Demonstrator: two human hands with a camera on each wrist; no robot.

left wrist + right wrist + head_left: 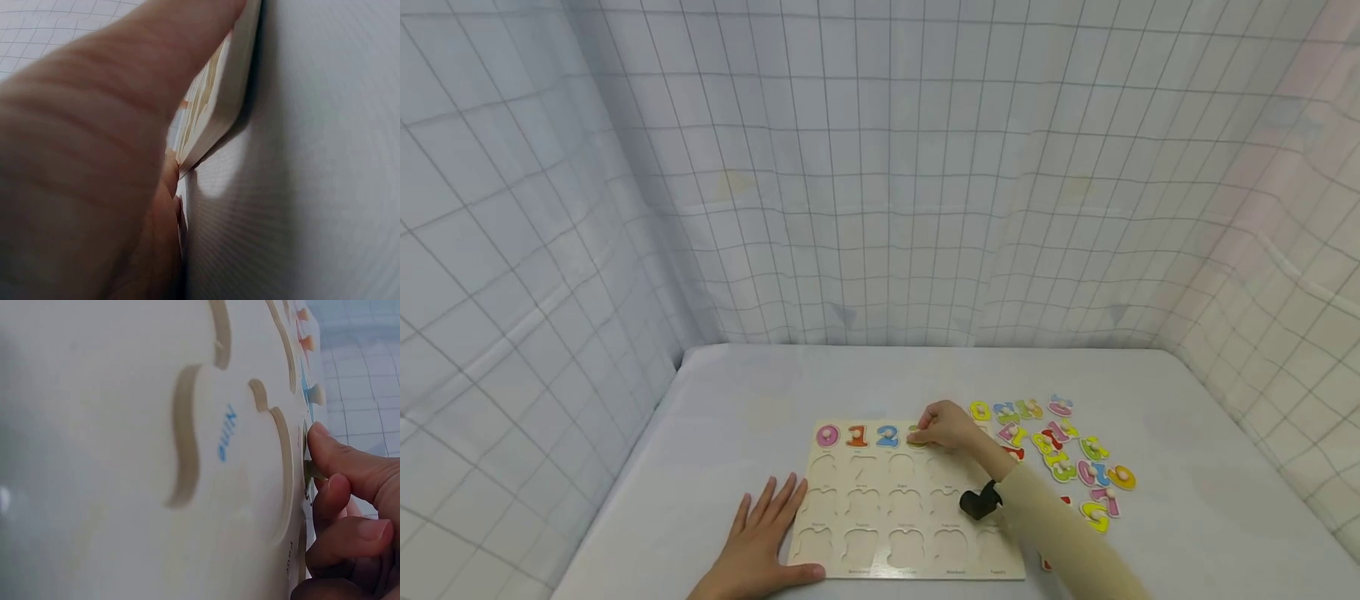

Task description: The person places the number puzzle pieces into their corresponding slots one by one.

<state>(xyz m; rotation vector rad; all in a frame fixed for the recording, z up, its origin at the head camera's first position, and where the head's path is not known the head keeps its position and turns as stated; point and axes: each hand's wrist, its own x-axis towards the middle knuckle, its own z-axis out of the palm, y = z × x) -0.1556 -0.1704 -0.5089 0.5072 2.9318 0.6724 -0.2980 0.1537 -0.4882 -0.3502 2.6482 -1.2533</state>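
A wooden number puzzle board [886, 575] lies on the white table, with rows of shaped recesses. Along its top row sit a pink 0 [827, 436], a red-orange 1 [857, 437] and a blue 2 [888, 437], each with a knob. My right hand [951, 427] pinches the knob of a yellowish-green number 3 piece [914, 437] at the fourth spot; in the right wrist view thumb and fingertip meet at this knob [314, 470]. Spread fingers of my left hand [756, 542] rest along the board's left edge, its thumb at the near left corner.
Several loose, knobbed number pieces are scattered right of the board, among them a yellow 0 [981, 410], an orange ring-shaped piece [1122, 477] and a yellow piece [1094, 517]. My right forearm covers part of the board and some pieces. Grid-patterned cloth [880, 208] hangs around the table.
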